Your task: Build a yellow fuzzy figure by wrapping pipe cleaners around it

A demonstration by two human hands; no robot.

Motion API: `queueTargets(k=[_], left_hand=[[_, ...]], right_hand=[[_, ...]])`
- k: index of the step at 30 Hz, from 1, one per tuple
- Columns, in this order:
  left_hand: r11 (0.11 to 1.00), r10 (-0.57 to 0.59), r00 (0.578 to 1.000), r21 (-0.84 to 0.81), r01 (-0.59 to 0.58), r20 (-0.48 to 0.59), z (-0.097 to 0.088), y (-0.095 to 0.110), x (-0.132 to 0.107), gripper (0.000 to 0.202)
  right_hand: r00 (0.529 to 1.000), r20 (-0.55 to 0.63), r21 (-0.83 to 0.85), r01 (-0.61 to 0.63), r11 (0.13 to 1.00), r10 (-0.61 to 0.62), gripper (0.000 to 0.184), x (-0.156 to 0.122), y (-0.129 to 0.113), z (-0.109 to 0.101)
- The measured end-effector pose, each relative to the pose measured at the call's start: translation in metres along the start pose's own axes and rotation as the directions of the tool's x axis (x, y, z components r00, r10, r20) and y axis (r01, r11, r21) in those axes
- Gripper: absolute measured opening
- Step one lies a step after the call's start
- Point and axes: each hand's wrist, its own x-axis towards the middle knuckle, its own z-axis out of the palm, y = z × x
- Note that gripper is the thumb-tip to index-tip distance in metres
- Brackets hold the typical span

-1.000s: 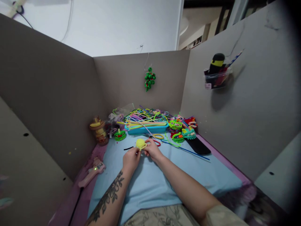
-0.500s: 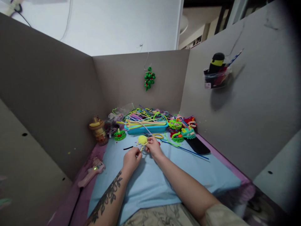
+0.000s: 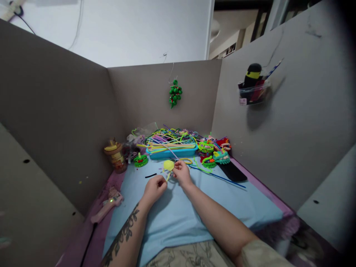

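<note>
We hold a fuzzy yellow ball (image 3: 168, 165) just above the blue cloth (image 3: 194, 218), in front of the tray (image 3: 172, 152). Our right hand (image 3: 182, 172) has its fingers curled in, and thumb and forefinger pinch the ball's right side. Our left hand (image 3: 154, 187) is nearly closed; its fingertips nip the thin yellow tail (image 3: 167, 176) that hangs from the ball.

A short black piece (image 3: 151, 175) lies on the cloth just left of our left hand. The tray is heaped with coloured pipe cleaners (image 3: 167, 139). A small green figure (image 3: 141, 160) sits left of the tray, with a jar (image 3: 115, 155) beyond that. A pink glue gun (image 3: 107, 205) lies off the cloth's left edge. To the right lie a blue pipe cleaner (image 3: 222, 178) and a black case (image 3: 233, 171). A green ornament (image 3: 175, 92) hangs on the back wall.
</note>
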Motion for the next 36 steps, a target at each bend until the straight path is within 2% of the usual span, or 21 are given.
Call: queueTargets(k=[2, 4, 6, 8, 10, 13, 17, 20, 22, 27, 31, 36], left_hand=[[0.997, -0.019, 1.0, -0.075, 0.018, -0.011, 0.0, -0.004, 0.0, 0.013], [0.988, -0.057, 0.993, -0.146, 0.042, -0.106, -0.001, -0.008, 0.001, 0.022], [0.977, -0.101, 0.969, -0.206, 0.054, -0.225, -0.001, -0.012, 0.003, 0.032], [0.959, -0.128, 0.953, -0.278, 0.049, -0.276, -0.001, -0.014, 0.005, 0.042], [0.915, -0.147, 0.961, -0.401, 0.042, -0.232, 0.0, -0.015, 0.006, 0.057], [0.778, -0.159, 0.982, -0.625, 0.064, -0.097, 0.001, -0.013, 0.008, 0.069], [0.578, -0.269, 0.963, -0.801, 0.155, -0.009, 0.0, -0.008, 0.008, 0.07], [0.436, -0.379, 0.925, -0.88, 0.187, 0.009, -0.002, -0.005, 0.008, 0.075], [0.361, -0.41, 0.912, -0.913, 0.191, 0.029, -0.003, -0.005, 0.009, 0.077], [0.278, -0.429, 0.898, -0.932, 0.235, 0.098, -0.003, -0.006, 0.009, 0.077], [0.27, -0.411, 0.901, -0.926, 0.264, 0.137, -0.004, -0.005, 0.007, 0.074], [0.275, -0.4, 0.902, -0.918, 0.286, 0.161, -0.004, -0.006, 0.006, 0.073]], right_hand=[[0.994, 0.029, -0.108, 0.106, 0.988, -0.103, 0.019, 0.001, -0.002, -0.005], [0.97, 0.089, -0.237, 0.243, 0.941, -0.228, 0.014, 0.001, -0.006, -0.011], [0.927, 0.192, -0.348, 0.372, 0.86, -0.323, 0.016, -0.001, -0.009, -0.016], [0.872, 0.315, -0.405, 0.48, 0.778, -0.374, 0.021, -0.005, -0.012, -0.018], [0.815, 0.427, -0.411, 0.56, 0.719, -0.391, 0.024, -0.01, -0.013, -0.017], [0.758, 0.529, -0.386, 0.615, 0.688, -0.381, 0.025, -0.016, -0.014, -0.014], [0.755, 0.509, -0.327, 0.613, 0.719, -0.412, 0.028, -0.02, -0.019, -0.012], [0.722, 0.517, -0.257, 0.643, 0.722, -0.459, 0.025, -0.022, -0.023, -0.012], [0.703, 0.53, -0.24, 0.661, 0.711, -0.474, 0.023, -0.022, -0.023, -0.011], [0.738, 0.468, -0.247, 0.638, 0.73, -0.486, 0.02, -0.019, -0.019, -0.007], [0.767, 0.443, -0.234, 0.599, 0.766, -0.465, 0.016, -0.019, -0.021, -0.006], [0.779, 0.445, -0.214, 0.571, 0.792, -0.442, 0.017, -0.016, -0.017, -0.008]])
